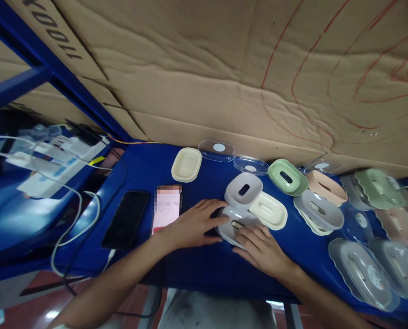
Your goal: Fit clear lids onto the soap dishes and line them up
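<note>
In front of me on the blue table lies a grey plastic soap dish (231,218) with a slot in its middle. My left hand (204,222) rests at its left edge, fingers spread and fingertips touching the rim. Curled fingers of my right hand (258,244) grip its front right side, close to the slot. Just behind sits another grey dish (248,183) with a dark oval slot. A cream tray (275,214) lies beside them on the right, touching or nearly touching both.
A cream dish (186,164), clear lids (217,151) and a green dish (288,176) line the back. Stacked grey dishes (322,210) and several lidded ones (364,272) stand right. Left are a lit phone (167,205), a dark phone (125,219) and a power strip (63,169) with cables.
</note>
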The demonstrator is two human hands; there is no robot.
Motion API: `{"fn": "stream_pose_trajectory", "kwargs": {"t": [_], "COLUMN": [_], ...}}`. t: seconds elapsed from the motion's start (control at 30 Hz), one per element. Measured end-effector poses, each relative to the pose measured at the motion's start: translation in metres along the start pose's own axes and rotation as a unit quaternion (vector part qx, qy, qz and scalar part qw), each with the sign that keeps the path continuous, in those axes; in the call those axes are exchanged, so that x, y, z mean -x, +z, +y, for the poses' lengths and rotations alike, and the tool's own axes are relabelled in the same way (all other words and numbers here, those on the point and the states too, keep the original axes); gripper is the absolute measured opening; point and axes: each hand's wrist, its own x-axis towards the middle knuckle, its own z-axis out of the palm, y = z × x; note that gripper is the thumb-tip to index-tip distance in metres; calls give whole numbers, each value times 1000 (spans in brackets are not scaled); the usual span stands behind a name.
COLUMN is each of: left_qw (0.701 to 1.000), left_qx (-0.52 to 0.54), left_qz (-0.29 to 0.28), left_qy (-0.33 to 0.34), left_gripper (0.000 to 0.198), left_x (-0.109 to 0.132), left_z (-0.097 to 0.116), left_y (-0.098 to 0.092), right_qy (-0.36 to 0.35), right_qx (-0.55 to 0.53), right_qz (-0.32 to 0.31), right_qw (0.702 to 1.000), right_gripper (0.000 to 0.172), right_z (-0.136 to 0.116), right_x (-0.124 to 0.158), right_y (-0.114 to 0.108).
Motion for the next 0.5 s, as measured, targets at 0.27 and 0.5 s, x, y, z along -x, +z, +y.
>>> {"fn": "stream_pose_trajectory", "kwargs": {"t": [0.27,0.5], "left_qw": [1000,1000], "left_qx": [-22,-12], "left_qz": [6,4], "left_qy": [7,10], "left_gripper": [39,31], "left_x": [1,1], "left_z": [0,2], "left_y": [0,2], "right_qy": [-3,-49], "right_qx": [-14,-50], "right_qz": [-7,15], "right_qw": [1000,997], "right_gripper": [58,60], "right_z": [-7,22], "right_x": [-1,-10], "right_y": [16,-15]}}
